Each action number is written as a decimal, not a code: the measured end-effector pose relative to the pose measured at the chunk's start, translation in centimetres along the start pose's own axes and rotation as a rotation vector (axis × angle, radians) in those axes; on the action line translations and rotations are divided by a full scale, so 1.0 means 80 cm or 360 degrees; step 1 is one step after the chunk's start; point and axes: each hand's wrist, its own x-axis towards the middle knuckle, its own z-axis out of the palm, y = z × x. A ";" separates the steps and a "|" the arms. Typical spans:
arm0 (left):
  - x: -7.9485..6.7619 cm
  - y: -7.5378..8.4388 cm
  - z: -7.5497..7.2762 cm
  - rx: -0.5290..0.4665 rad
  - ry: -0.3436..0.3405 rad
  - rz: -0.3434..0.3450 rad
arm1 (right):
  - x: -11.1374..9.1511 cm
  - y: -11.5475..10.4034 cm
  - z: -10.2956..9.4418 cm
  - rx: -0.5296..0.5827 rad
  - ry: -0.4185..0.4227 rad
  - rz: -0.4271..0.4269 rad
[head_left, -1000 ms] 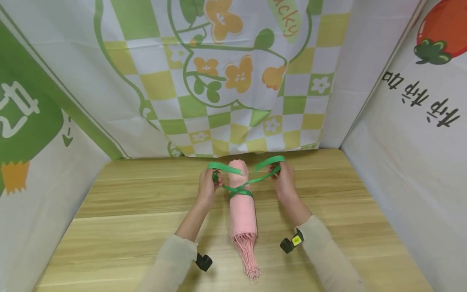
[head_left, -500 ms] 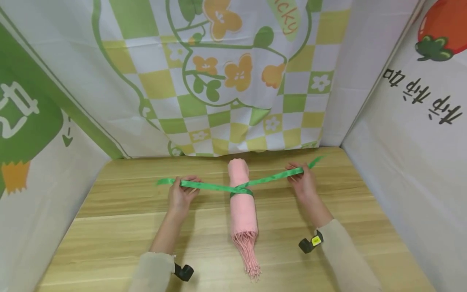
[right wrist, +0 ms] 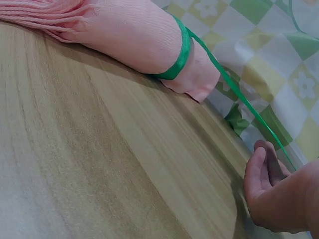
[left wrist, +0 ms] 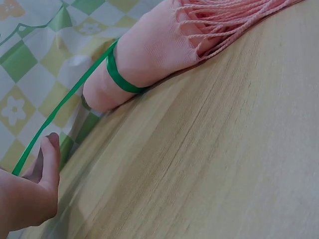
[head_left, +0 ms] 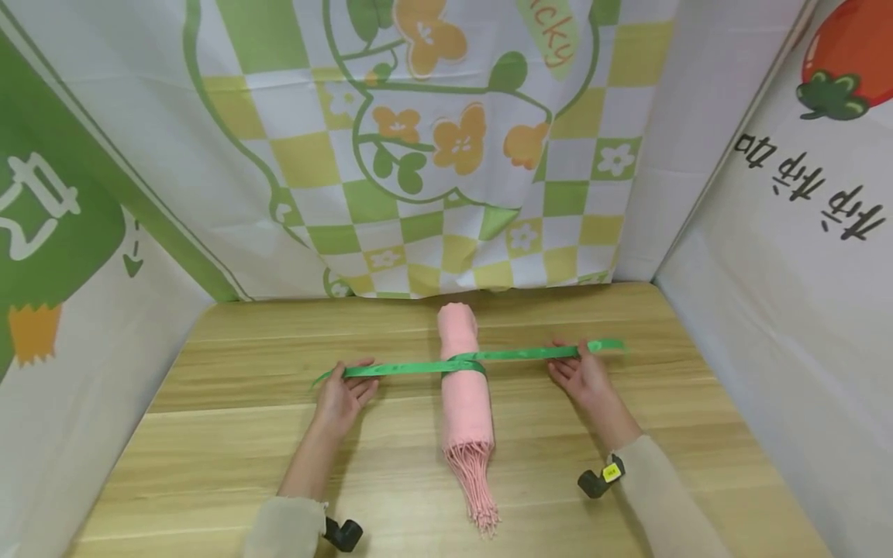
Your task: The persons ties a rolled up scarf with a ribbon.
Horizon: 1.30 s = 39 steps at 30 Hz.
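Observation:
A rolled pink scarf (head_left: 466,407) with a twisted fringe lies on the wooden table, fringe toward me. Round its upper part runs a green ribbon (head_left: 405,368), crossed on top, its two ends drawn out taut to either side. My left hand (head_left: 342,399) pinches the left end between thumb and fingers, and a short tail sticks out past the thumb. On the other side my right hand (head_left: 586,376) pinches the right end, with a tail beyond it too. In the left wrist view the ribbon (left wrist: 65,99) stretches straight from the scarf (left wrist: 149,47) to the hand.
Behind the wooden table (head_left: 230,449) hangs a checked green, yellow and white cloth (head_left: 432,232), close to the scarf's far end. White printed side walls (head_left: 753,310) close in the left and right. A small black camera is worn at each wrist.
Both hands have moved apart from beside the scarf, drawing the loose ribbon ends out taut. Since half a second ago they have come slightly nearer me, and the ribbon lies straighter across.

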 end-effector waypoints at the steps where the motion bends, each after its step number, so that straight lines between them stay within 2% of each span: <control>1: 0.000 0.000 -0.001 0.0001 0.0013 -0.0009 | 0.000 0.001 0.000 0.0001 0.0004 0.0012; 6: -0.001 0.001 -0.008 0.0070 -0.0006 -0.0091 | -0.003 0.003 -0.002 0.0017 0.0027 0.0060; 10: -0.008 0.004 -0.018 0.0195 -0.0107 -0.0173 | -0.003 0.003 -0.008 -0.0001 0.0008 0.0067; 14: -0.022 0.005 -0.025 0.0375 -0.0255 -0.0271 | -0.011 0.008 -0.013 -0.0153 -0.0024 0.0031; 16: -0.029 0.001 -0.021 0.0466 -0.0374 -0.0320 | -0.019 0.016 -0.010 -0.0237 -0.0056 0.0043; 18: -0.031 -0.008 -0.010 0.0532 -0.0486 -0.0364 | -0.024 0.029 -0.002 -0.0269 -0.0126 0.0110; 21: -0.029 -0.027 0.017 0.0528 -0.0548 -0.0411 | -0.024 0.051 0.020 -0.0230 -0.0242 0.0253; 23: -0.024 -0.040 0.037 0.0459 -0.0510 -0.0428 | -0.021 0.064 0.037 -0.0147 -0.0291 0.0330; 27: -0.014 -0.065 0.068 0.0227 -0.0326 -0.0408 | -0.014 0.084 0.070 0.0033 -0.0316 0.0364; 30: -0.009 -0.077 0.083 -0.0016 -0.0192 -0.0389 | -0.010 0.094 0.086 0.0117 -0.0291 0.0322; 34: -0.005 -0.085 0.097 -0.0293 -0.0111 -0.0401 | -0.006 0.102 0.097 0.0229 -0.0212 0.0237; 39: -0.004 -0.087 0.111 -0.0453 0.0061 -0.0344 | 0.005 0.106 0.106 0.0356 -0.0116 0.0134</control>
